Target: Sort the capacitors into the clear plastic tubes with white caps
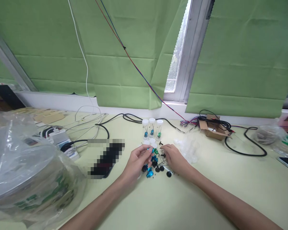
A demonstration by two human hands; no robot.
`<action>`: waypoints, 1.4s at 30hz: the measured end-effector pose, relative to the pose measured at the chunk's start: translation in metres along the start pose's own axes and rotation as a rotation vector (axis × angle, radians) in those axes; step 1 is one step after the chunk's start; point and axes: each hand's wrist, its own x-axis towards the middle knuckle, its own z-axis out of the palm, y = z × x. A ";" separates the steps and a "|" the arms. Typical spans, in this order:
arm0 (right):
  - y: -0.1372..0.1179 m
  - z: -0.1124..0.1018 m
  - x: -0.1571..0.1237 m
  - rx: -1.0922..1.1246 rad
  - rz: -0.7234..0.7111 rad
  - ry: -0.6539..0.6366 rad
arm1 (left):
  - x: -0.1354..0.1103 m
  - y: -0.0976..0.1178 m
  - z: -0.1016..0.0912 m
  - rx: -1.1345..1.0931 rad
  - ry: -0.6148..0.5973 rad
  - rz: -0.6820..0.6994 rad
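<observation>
My left hand (138, 161) pinches a small blue metal part between thumb and fingertips, mostly covered by the fingers. Beside those fingertips is a green metal part (156, 151). To the right, my right hand (174, 157) bends its fingers down over the edge of the pile; whatever they grip is hidden. Between the hands lie several blue metal parts (149, 172), black round-headed pieces (169, 174) and thin metal hex keys (161, 160). A black screw-like piece (161, 143) lies by my right fingertips. Behind stand three clear white-capped tubes (159, 129) with blue or green parts inside.
A dark phone (107, 159) lies left of my hands. A large plastic-wrapped tub (36, 185) fills the left front. Crumpled clear plastic bags (188, 148) lie to the right, before a small cardboard box (213, 131) with cables. Black cable (132, 117) runs along the back.
</observation>
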 end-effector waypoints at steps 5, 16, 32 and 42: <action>0.003 0.001 -0.001 0.011 0.022 -0.032 | 0.001 0.000 0.001 0.021 0.018 -0.004; 0.009 0.007 0.004 -0.003 0.036 -0.020 | 0.001 -0.002 -0.001 0.083 -0.021 0.019; 0.009 0.000 0.009 -0.004 0.101 -0.053 | 0.000 -0.002 -0.001 0.165 -0.029 0.025; 0.006 0.002 0.010 -0.030 0.117 -0.049 | -0.001 0.002 0.002 0.180 -0.032 0.011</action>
